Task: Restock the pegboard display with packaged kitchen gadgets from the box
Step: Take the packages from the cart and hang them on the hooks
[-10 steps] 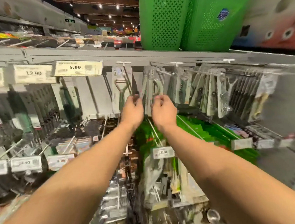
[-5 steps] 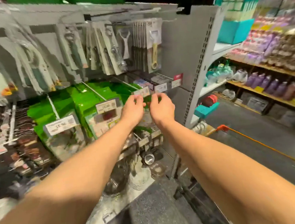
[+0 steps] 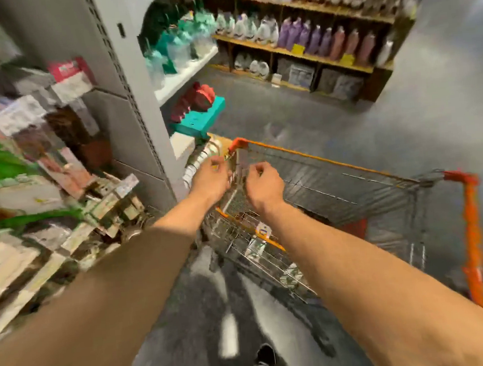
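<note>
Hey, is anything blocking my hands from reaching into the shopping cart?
Nothing visible: left hand and right hand are at the shopping cart's front rim, its top open. Its contents are blurred.

packaged gadgets [image 3: 58, 166] | crowded on pegboard display [image 3: 117, 115] | far left | motion-blurred

Your dark grey floor [image 3: 257, 108] carries an orange-trimmed wire shopping cart [image 3: 337, 192], standing just beside the grey shelving unit [image 3: 114, 77]. The unit's white shelf [image 3: 184, 74] holds teal-coloured goods, and lower down sits a teal box [image 3: 199, 119] with something red on top. Across the aisle, wooden shelves [image 3: 310, 51] stand on the same floor, lined with white, purple and pink bottles [image 3: 303, 34], while at your left a blurred display [image 3: 29, 172] is crowded with packets too smeared to tell apart.
</note>
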### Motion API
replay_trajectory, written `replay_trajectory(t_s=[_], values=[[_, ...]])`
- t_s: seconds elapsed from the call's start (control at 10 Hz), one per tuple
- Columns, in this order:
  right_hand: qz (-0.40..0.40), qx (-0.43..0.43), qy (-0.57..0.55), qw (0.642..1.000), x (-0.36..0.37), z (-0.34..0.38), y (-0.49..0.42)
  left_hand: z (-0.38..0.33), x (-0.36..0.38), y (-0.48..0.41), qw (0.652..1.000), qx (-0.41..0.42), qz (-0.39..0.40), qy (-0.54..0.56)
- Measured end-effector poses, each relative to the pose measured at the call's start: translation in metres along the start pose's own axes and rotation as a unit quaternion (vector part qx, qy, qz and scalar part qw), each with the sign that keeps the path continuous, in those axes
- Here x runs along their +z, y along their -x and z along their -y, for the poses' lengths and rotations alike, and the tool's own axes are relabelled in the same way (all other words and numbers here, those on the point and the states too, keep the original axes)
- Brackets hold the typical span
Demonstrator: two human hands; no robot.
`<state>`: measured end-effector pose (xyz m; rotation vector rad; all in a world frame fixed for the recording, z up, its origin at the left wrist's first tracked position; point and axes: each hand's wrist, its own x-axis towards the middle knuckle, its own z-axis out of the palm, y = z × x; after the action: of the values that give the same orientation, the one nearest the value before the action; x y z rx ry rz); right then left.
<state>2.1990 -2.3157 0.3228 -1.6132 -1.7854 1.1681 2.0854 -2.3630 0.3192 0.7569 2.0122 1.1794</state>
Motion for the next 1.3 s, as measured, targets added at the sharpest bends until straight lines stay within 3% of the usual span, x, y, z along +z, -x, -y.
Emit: replay_trajectory(t_s=[0.3, 0.7, 0.9, 1.1, 1.3], values=[[-0.041, 0.182, -0.071, 0.98, -0.047, -0.125, -0.082, 0.017, 0.14, -0.068, 0.987, -0.069, 0.138, -0.036], [-0.033, 0.378, -0.045, 0.924, -0.035, -0.237, -0.176, 0.062, 0.241, -0.169, 0.926, -0.135, 0.302, -0.184], [0.01, 0.471, -0.043, 0.881, 0.008, -0.326, -0.187, 0.141, 0.297, -0.192, 0.869, -0.202, 0.342, -0.295], [0.055, 0.53, 0.018, 0.846, 0.05, -0.423, -0.186, 0.293, 0.322, -0.199, 0.84, -0.268, 0.355, -0.311], [0.049, 0.554, 0.03, 0.831, 0.09, -0.491, -0.193, 0.324, 0.348, -0.205, 0.816, -0.253, 0.378, -0.358]])
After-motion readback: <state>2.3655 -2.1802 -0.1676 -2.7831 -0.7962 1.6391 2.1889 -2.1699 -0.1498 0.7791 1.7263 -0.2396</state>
